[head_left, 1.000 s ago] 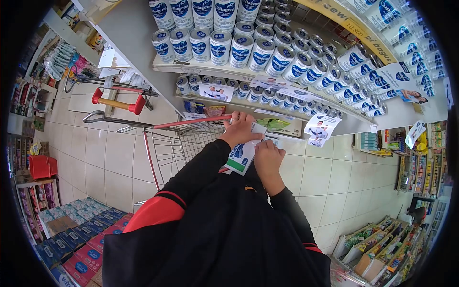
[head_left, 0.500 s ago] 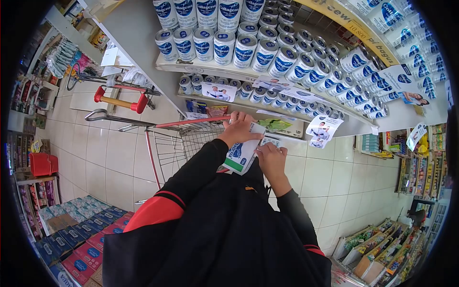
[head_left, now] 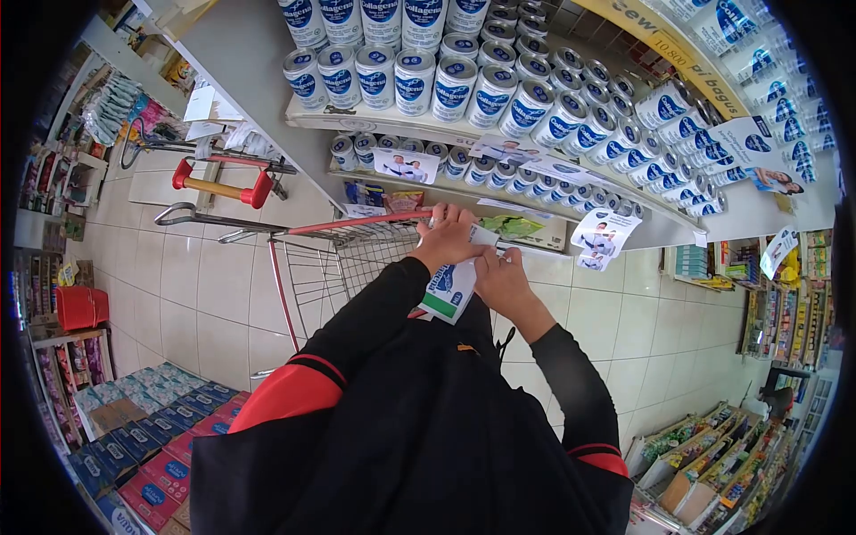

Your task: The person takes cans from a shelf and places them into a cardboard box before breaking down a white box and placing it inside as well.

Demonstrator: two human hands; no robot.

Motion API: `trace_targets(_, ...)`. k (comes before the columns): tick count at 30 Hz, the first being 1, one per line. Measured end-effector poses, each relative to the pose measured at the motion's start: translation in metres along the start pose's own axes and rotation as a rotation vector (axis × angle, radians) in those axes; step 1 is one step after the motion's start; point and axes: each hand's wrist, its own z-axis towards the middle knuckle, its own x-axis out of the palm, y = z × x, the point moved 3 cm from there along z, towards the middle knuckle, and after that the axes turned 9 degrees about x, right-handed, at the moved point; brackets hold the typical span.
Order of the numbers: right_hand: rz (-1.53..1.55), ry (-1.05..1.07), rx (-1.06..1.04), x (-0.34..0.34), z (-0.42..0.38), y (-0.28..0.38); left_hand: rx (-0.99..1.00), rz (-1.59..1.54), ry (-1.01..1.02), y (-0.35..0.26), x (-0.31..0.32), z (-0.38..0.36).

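A white carton (head_left: 450,290) with a green band and blue print is tilted in front of my body, above the shopping cart's side. My left hand (head_left: 444,239) lies over its upper part, fingers curled round the far edge. At the carton's right edge, the fingers of my right hand (head_left: 502,282) are drawn together in a pinch on its upper corner. My hands cover much of the upper carton. The shopping cart (head_left: 312,278), a wire basket with a red rim, stands under and left of my left hand.
Shelves ahead carry rows of blue-and-white cans (head_left: 412,82). Printed cards (head_left: 604,236) hang from the shelf edge. A second cart handle (head_left: 223,185) is at left. Stacked boxes (head_left: 156,486) fill the lower left, and racks of packets (head_left: 713,464) the lower right.
My right hand has moved slightly up and left, with its fingers now closer together on the carton's edge. My left hand keeps its hold, and the carton has shifted slightly.
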Motion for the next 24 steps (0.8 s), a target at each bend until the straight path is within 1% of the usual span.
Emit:
trace_targets(1,0.003,0.002,-0.058,0.000,0.000,-0.002,-0.002,0.001,-0.003,0.001,0.001,0.000)
trace_targets(2,0.002,0.001,-0.061,-0.001,-0.001,-0.006,0.013,-0.006,-0.016,0.001,0.004,0.002)
trace_targets(4,0.245,-0.007,0.093,-0.005,-0.005,-0.016,0.028,-0.018,-0.029,-0.001,0.004,0.002)
trace_targets(5,0.241,0.115,0.243,-0.006,-0.009,-0.022,0.026,-0.029,-0.029,-0.003,0.004,0.002)
trace_targets(6,0.239,0.119,0.236,-0.007,-0.010,-0.021,0.023,-0.041,-0.030,-0.004,0.003,0.002)
trace_targets(8,0.340,-0.064,0.393,-0.012,-0.015,-0.018,0.015,-0.050,-0.018,-0.006,0.001,0.002)
trace_targets(10,0.304,-0.095,0.435,-0.015,-0.015,-0.004,0.014,-0.053,-0.008,-0.007,0.002,0.003)
trace_targets(12,0.125,-0.116,0.459,-0.015,-0.016,0.006,0.017,-0.050,-0.008,-0.006,0.003,0.004)
trace_targets(13,0.094,-0.063,0.496,-0.010,-0.019,0.009,0.015,-0.049,-0.009,-0.007,0.002,0.004)
trace_targets(17,0.075,-0.002,0.529,-0.010,-0.015,0.010,0.005,-0.045,-0.003,-0.008,0.004,0.004)
trace_targets(19,-0.021,0.090,0.554,-0.005,-0.011,0.008,0.007,-0.042,-0.008,-0.009,0.006,0.005)
trace_targets(22,-0.112,0.128,0.604,-0.011,0.000,0.011,0.008,-0.031,0.011,-0.010,0.006,0.006)
trace_targets(24,-0.137,0.113,0.615,-0.008,0.003,0.016,0.003,-0.028,0.002,-0.011,0.006,0.005)
